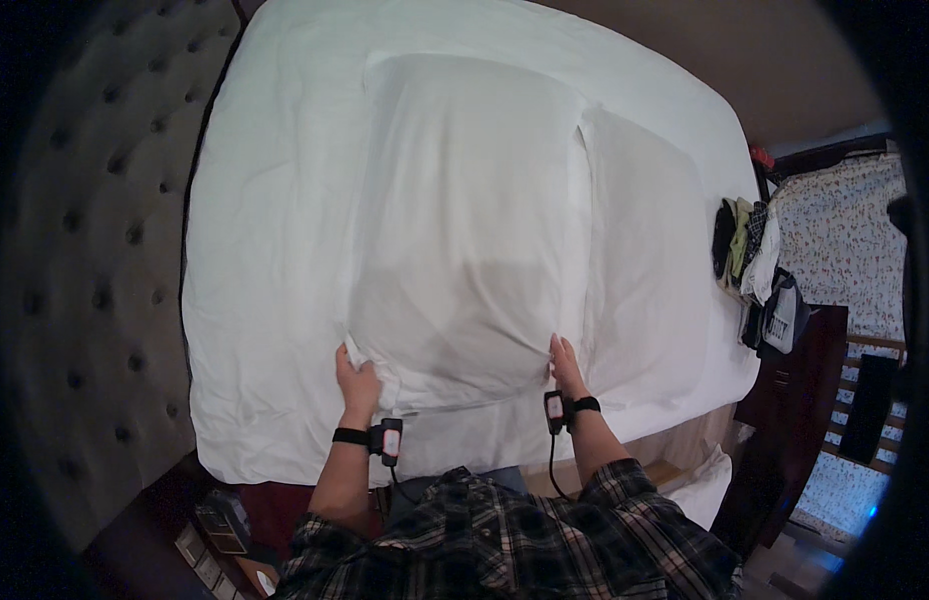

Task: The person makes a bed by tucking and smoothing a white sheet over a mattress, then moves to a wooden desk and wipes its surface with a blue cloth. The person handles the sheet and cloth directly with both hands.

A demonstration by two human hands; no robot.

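A large white pillow in a white case lies flat across the middle of the bed, its near end towards me. My left hand pinches the case fabric at the pillow's near left corner, where the cloth is bunched. At the near right corner my right hand has its fingers on the edge of the case; the fingertips are partly hidden by cloth. To the right lies a second white pillow, close against the first along a folded seam. Both rest on a white sheeted mattress.
A grey tufted headboard borders the bed on the left. Several folded clothes lie at the right edge, beside a dark bag-like bundle. White cloth hangs low at right. A dark red cabinet stands beyond. A patterned curtain hangs behind.
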